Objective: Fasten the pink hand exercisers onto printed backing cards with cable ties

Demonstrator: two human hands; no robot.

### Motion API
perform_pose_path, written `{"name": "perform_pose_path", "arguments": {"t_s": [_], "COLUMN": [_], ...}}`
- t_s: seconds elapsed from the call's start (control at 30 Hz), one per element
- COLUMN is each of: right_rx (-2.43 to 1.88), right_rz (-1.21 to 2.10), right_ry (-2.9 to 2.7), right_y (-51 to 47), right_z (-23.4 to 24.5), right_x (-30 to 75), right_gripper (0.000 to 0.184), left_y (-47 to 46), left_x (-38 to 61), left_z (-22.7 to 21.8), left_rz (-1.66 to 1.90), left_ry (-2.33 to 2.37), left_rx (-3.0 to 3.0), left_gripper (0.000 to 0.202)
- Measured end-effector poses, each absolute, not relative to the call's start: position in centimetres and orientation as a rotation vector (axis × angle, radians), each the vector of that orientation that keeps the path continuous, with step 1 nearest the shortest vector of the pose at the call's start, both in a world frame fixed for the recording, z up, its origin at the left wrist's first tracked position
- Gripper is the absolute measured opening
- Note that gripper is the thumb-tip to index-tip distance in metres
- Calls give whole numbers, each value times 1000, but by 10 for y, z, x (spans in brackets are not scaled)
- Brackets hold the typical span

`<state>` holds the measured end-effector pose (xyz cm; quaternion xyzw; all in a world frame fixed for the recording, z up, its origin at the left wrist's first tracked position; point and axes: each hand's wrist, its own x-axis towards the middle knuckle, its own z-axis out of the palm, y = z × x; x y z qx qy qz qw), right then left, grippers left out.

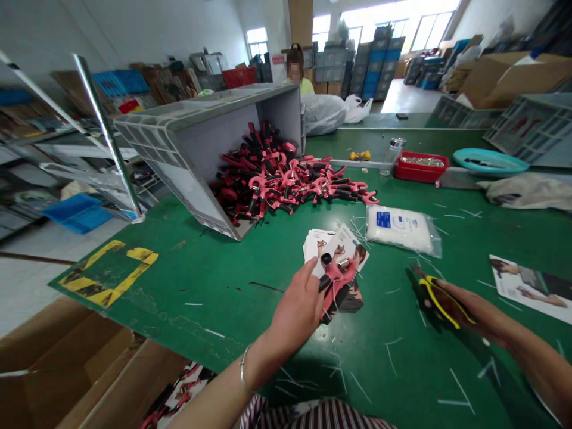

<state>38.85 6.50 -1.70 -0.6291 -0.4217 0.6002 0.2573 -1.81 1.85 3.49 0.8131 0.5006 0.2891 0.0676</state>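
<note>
Pink hand-grip exerciser (339, 277) is sitting clamped against a printed card (344, 244) in the left hand (295, 304), its black handle slanting up and away from the fingers. The right hand (469, 304), well off to the right, is wrapping around one pair of yellow-handled snips (440, 301), while one uncountable heap of exercisers (286, 185) is spilling beyond.

You can't read any words here. The blue label (383, 220) on the clear bag (402, 229) is too small to make out, and so is the small red sign (278, 59) far off. The printed cards (335, 250) by you show photos, with no legible lettering.
</note>
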Motion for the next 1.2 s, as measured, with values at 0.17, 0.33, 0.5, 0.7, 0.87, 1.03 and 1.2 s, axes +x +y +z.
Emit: {"name": "perform_pose_path", "arguments": {"t_s": [0.17,0.33,0.5,0.7,0.87,1.03,1.2], "right_rx": [-1325,-1176,-1109,-1196,-1210,-1197,-1239], "right_rz": [1968,2097,2409,2487,2589,2696,2562], "right_ry": [-841,-940,-1231,-1576,-1530,-1414,-1493], "right_y": [39,22,16,33,45,56,54], "right_z": [-19,-17,21,68,77,82,71], "right_x": [323,289,274,258,252,249,248], "right_gripper": [33,28,45,47,46,51,46], "left_y": [5,9,16,21,22,21,24], "left_x": [-14,-17,-22,-20,-17,-15,-17], "left_z": [36,35,41,46,52,56,51], "left_rz": [864,928,930,881,827,771,851], "left_ry": [1389,1387,1422,1335,1271,1211,1253], "left_rx": [2474,2408,2339,2414,2489,2558,2481], "left_gripper": [18,18,12,13,14,15,11]}}
